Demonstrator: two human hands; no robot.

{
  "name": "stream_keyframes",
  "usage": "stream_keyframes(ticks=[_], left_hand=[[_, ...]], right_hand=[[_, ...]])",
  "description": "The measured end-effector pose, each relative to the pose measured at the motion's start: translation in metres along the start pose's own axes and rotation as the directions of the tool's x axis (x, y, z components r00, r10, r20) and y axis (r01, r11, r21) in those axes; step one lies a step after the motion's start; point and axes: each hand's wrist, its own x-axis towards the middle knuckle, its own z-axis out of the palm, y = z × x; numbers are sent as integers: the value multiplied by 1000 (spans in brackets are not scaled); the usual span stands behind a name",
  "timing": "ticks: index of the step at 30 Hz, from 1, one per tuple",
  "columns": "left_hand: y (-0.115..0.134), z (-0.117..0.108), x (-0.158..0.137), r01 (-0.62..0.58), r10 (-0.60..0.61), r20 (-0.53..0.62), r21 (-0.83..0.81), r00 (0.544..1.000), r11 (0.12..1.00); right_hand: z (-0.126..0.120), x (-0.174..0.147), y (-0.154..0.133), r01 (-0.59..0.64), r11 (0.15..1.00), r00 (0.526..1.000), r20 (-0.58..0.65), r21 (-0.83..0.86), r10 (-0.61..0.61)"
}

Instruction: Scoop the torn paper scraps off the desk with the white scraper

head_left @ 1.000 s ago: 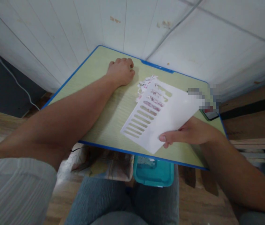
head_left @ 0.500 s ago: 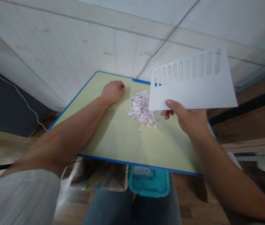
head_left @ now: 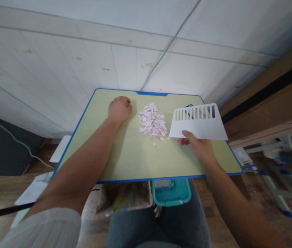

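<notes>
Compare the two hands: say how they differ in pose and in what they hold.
The left hand rests as a closed fist on the table; the right hand is raised, pinching the slotted white sheet. The left lies left of the paper scraps, the right to their right. Whether the left holds anything cannot be told. Both are bare.

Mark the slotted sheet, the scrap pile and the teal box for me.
Slotted sheet (head_left: 199, 125): head view, on its plain white lower half, below the slots.
Scrap pile (head_left: 152, 122): head view, middle of the heap of pink and white bits.
Teal box (head_left: 173, 194): head view, on its near rim under the table edge.
</notes>
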Motion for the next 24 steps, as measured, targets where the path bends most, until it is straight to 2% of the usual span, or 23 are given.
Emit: stream_keyframes(ticks=[6, 12, 16, 20, 24], left_hand=[[-8, 10, -3, -12, 11, -32, -26, 999, 1000], [-10, 14, -11, -13, 7, -54, -115, 999, 993], [-8, 9, -12, 31, -33, -11, -145, 999, 989], [-8, 4, -11, 25, -20, 37, -139, 999, 990], [-9, 3, -9, 13, -11, 25, -114, 1000, 993]], right_hand=[[-2, -5, 8, -42, 997, 999, -18, -65, 41], [-11, -23, 7, -90, 975, 996, 0, -204, 92], [-20, -46, 10, -107, 941, 994, 0, -321, 113], [-27, -69, 21, -105, 919, 993, 16, -381, 120], [-31, -72, 24, -86, 914, 992, 47, -396, 114]])
